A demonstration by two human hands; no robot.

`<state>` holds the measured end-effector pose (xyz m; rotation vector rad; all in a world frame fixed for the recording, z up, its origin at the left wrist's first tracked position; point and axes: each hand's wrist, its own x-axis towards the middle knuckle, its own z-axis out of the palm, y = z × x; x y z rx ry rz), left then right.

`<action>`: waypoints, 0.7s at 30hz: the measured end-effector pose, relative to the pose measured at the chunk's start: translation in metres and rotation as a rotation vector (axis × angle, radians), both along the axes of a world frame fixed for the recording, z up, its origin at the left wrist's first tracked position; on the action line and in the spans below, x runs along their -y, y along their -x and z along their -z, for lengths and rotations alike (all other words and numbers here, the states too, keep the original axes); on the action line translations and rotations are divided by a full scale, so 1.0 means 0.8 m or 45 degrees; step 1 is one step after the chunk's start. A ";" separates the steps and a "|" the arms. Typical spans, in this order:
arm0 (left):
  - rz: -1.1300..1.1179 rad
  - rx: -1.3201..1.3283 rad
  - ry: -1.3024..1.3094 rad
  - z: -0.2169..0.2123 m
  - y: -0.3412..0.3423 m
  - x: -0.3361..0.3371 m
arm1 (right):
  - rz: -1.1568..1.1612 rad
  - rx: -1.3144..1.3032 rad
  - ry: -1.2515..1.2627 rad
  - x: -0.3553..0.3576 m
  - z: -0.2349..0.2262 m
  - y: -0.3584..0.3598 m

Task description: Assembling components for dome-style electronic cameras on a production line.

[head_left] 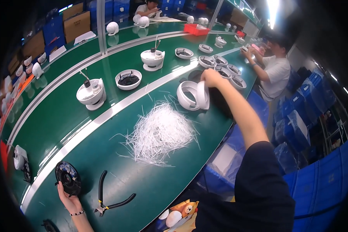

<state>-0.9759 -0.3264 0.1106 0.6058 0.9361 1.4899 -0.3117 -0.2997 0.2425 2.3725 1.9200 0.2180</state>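
The left hand [69,201] clasped a black circuit-board unit [68,178] by its lower edge, seemingly to spare the components. The right hand [212,79] pinched a white housing [185,101] beside the strip pile [161,133].

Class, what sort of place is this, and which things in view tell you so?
Probably a factory assembly line: there is a long green workbench, many similar white housings set along it, and blue bins stacked nearby.
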 end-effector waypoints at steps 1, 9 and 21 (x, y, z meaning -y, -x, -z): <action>0.031 0.033 -0.002 0.001 0.007 0.002 | -0.012 -0.015 0.049 -0.001 -0.009 -0.003; -0.045 0.019 -0.203 -0.037 -0.054 0.013 | -0.132 0.019 -0.525 0.068 -0.131 0.110; -0.244 -0.407 -0.448 -0.040 -0.057 0.039 | -0.549 -1.046 0.087 -0.028 0.067 0.450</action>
